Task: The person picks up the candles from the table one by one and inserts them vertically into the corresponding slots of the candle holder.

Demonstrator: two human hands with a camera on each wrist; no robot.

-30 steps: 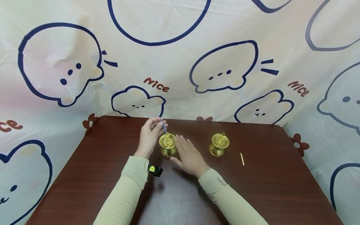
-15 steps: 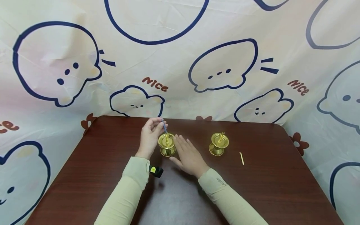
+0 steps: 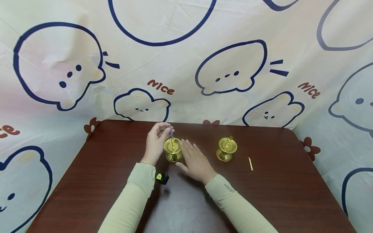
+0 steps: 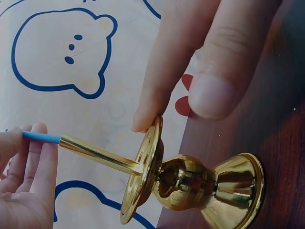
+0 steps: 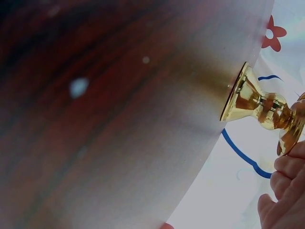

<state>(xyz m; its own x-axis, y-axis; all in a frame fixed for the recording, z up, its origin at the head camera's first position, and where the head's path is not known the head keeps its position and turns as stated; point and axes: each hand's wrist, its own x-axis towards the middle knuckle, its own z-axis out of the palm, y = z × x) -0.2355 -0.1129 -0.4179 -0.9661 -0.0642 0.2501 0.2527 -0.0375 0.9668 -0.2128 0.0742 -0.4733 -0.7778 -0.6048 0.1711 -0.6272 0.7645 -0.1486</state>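
Left hand (image 3: 155, 141) pinches a slim blue stick (image 4: 42, 137) above the left-side brass holder (image 4: 181, 183), the stick's lower end at the mouth of the upright tube (image 4: 97, 154). Right hand (image 3: 197, 162), fingers straight, touches the dish (image 4: 127, 210); second brass holder (image 3: 224, 156) stands well apart.

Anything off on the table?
Mildly: a thin yellow strip lies alone, one end seemingly bent, right of the right gold candle holder. That holder and the left gold candle holder stand upright; no spill visible.
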